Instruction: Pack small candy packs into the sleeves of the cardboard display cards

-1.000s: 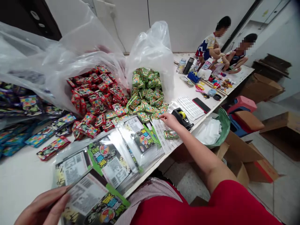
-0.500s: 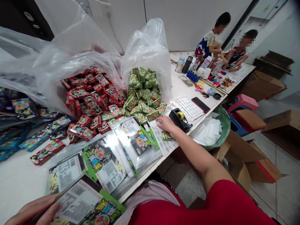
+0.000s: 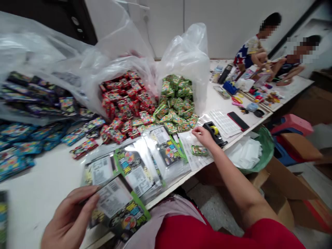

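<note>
My left hand (image 3: 70, 216) grips a clear printed packaging bag (image 3: 116, 207) with a green edge at the near table edge. My right hand (image 3: 204, 136) reaches out over a white label sheet (image 3: 193, 155), fingers curled in a pinch near the green packets; what it pinches, if anything, I cannot make out. A single green packet (image 3: 199, 150) lies just under my wrist. A pile of green packets (image 3: 176, 103) spills from a clear plastic bag (image 3: 185, 57). Red packets (image 3: 127, 100) spill from another bag beside it. More printed bags (image 3: 135, 166) lie spread before me.
A black tape dispenser (image 3: 214, 131) stands right of my hand, beyond it a phone (image 3: 238, 121) and label sheets. Blue packets (image 3: 23, 141) cover the left. Two people (image 3: 259, 45) sit at the far table end. Cardboard boxes (image 3: 287, 193) and a lined bin (image 3: 256, 152) stand on the floor.
The view shifted, so everything sits further right. My left hand has come up into view with the printed bag. My right hand stays near the green packets.
</note>
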{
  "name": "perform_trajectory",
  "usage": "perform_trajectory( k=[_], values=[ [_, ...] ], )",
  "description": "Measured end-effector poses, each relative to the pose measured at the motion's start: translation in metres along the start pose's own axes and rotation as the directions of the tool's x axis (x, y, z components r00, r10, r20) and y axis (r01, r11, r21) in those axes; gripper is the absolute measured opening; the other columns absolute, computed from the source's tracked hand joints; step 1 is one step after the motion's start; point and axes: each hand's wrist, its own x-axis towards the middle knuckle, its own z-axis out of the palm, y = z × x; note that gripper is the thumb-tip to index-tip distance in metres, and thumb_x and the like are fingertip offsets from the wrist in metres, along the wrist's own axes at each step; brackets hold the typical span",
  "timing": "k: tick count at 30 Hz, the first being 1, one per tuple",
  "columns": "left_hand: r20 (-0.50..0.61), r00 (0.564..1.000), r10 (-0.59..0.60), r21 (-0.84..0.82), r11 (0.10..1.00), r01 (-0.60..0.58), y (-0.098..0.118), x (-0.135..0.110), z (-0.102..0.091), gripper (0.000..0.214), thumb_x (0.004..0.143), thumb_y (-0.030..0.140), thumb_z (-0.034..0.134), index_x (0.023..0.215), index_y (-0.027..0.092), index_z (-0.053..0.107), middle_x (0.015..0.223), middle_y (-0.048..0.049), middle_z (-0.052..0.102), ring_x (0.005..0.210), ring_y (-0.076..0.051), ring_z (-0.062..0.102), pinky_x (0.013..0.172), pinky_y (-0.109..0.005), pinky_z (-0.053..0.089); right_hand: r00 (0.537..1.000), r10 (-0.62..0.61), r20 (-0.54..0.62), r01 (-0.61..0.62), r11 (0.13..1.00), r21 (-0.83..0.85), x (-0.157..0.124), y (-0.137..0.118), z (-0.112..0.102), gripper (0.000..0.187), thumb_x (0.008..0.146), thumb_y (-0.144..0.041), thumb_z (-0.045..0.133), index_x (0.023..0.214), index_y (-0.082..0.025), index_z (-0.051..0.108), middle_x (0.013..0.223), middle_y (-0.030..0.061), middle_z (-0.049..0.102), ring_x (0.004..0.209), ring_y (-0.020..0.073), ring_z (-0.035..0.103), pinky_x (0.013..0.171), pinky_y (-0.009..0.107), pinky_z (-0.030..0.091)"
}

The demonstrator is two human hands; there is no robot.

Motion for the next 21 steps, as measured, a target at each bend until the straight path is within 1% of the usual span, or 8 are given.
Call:
perform_trajectory(
  k=[2, 3, 5, 8, 11, 13, 15, 21],
  values=[
    [-0.01, 1.0, 0.002, -0.016, 1.0, -0.002, 0.002, -0.002, 0.003, 0.016, 0.079, 0.03, 0.064, 0.093, 0.037, 0.064, 0.097, 0.0065, 0.063, 0.094, -0.022, 0.058, 0.089, -0.044, 0.049, 0.99, -0.099, 0.096, 0.086, 0.988, 0.126, -0.008, -0.044, 0.006, 0.016, 0.085, -0.032, 0.051, 0.082, -0.017, 0.058, 0.078, 0.0012, 0.059, 0.074, 0.015, 0.055, 0.071, 0.029, 0.046],
    [-0.019, 0.998, 0.052, -0.031, 0.998, -0.053, 0.004, -0.003, 0.005, 0.012, 0.08, 0.029, 0.063, 0.091, 0.032, 0.064, 0.092, 0.003, 0.063, 0.09, -0.021, 0.059, 0.084, -0.04, 0.05, 0.952, -0.219, 0.215, 0.162, 0.953, 0.256, -0.014, -0.071, 0.012, 0.016, 0.085, -0.032, 0.053, 0.084, -0.017, 0.058, 0.079, 0.0013, 0.06, 0.074, 0.0145, 0.056, 0.07, 0.028, 0.046],
    [0.004, 0.995, 0.096, -0.068, 0.993, -0.096, 0.007, -0.003, 0.007, 0.007, 0.084, 0.026, 0.059, 0.09, 0.026, 0.062, 0.09, -0.001, 0.061, 0.087, -0.018, 0.058, 0.079, -0.034, 0.049, 0.79, -0.442, 0.424, 0.265, 0.871, 0.414, -0.025, -0.128, 0.027, 0.011, 0.085, -0.028, 0.057, 0.085, -0.018, 0.059, 0.082, 0.0012, 0.061, 0.076, 0.0135, 0.056, 0.071, 0.027, 0.045],
    [0.033, 0.992, 0.125, -0.089, 0.989, -0.122, 0.01, -0.004, 0.007, 0.004, 0.087, 0.023, 0.056, 0.09, 0.023, 0.059, 0.088, -0.0034, 0.059, 0.087, -0.017, 0.057, 0.079, -0.032, 0.047, 0.54, -0.623, 0.565, 0.353, 0.778, 0.521, -0.038, -0.203, 0.056, 0.007, 0.086, -0.022, 0.056, 0.082, -0.019, 0.06, 0.08, -0.0001, 0.063, 0.074, 0.0122, 0.056, 0.07, 0.025, 0.045],
    [0.052, 0.992, 0.114, -0.122, 0.987, -0.107, 0.01, -0.009, 0.004, 0.005, 0.088, 0.024, 0.055, 0.091, 0.022, 0.058, 0.089, -0.0041, 0.058, 0.088, -0.018, 0.055, 0.081, -0.033, 0.045, 0.391, -0.654, 0.647, 0.437, 0.751, 0.495, -0.039, -0.245, 0.089, 0.005, 0.084, -0.017, 0.056, 0.081, -0.019, 0.06, 0.076, -0.0011, 0.063, 0.07, 0.0116, 0.055, 0.064, 0.024, 0.043],
    [0.052, 0.994, 0.097, -0.157, 0.984, -0.088, 0.008, -0.012, 0.002, 0.005, 0.089, 0.025, 0.053, 0.091, 0.022, 0.057, 0.089, -0.0042, 0.057, 0.088, -0.018, 0.055, 0.082, -0.034, 0.044, 0.34, -0.626, 0.702, 0.514, 0.749, 0.419, -0.036, -0.256, 0.107, 0.006, 0.082, -0.014, 0.057, 0.08, -0.018, 0.06, 0.074, -0.0011, 0.063, 0.067, 0.0113, 0.053, 0.06, 0.023, 0.04],
    [0.033, 0.996, 0.082, -0.187, 0.98, -0.075, 0.005, -0.013, 0.0, 0.007, 0.09, 0.027, 0.052, 0.09, 0.022, 0.056, 0.09, -0.004, 0.057, 0.089, -0.018, 0.054, 0.083, -0.034, 0.044, 0.32, -0.586, 0.745, 0.564, 0.749, 0.347, -0.033, -0.258, 0.12, 0.006, 0.08, -0.014, 0.058, 0.078, -0.018, 0.061, 0.072, -0.001, 0.062, 0.064, 0.011, 0.052, 0.058, 0.023, 0.038],
    [-0.019, 0.997, 0.074, -0.231, 0.97, -0.077, -0.004, -0.013, 0.002, 0.006, 0.088, 0.027, 0.056, 0.091, 0.022, 0.056, 0.089, -0.0026, 0.057, 0.087, -0.017, 0.054, 0.081, -0.032, 0.043, 0.351, -0.538, 0.766, 0.517, 0.794, 0.321, -0.032, -0.255, 0.136, 0.005, 0.081, -0.016, 0.057, 0.077, -0.018, 0.059, 0.071, -0.0007, 0.062, 0.064, 0.0113, 0.053, 0.059, 0.024, 0.039]
  ],
)
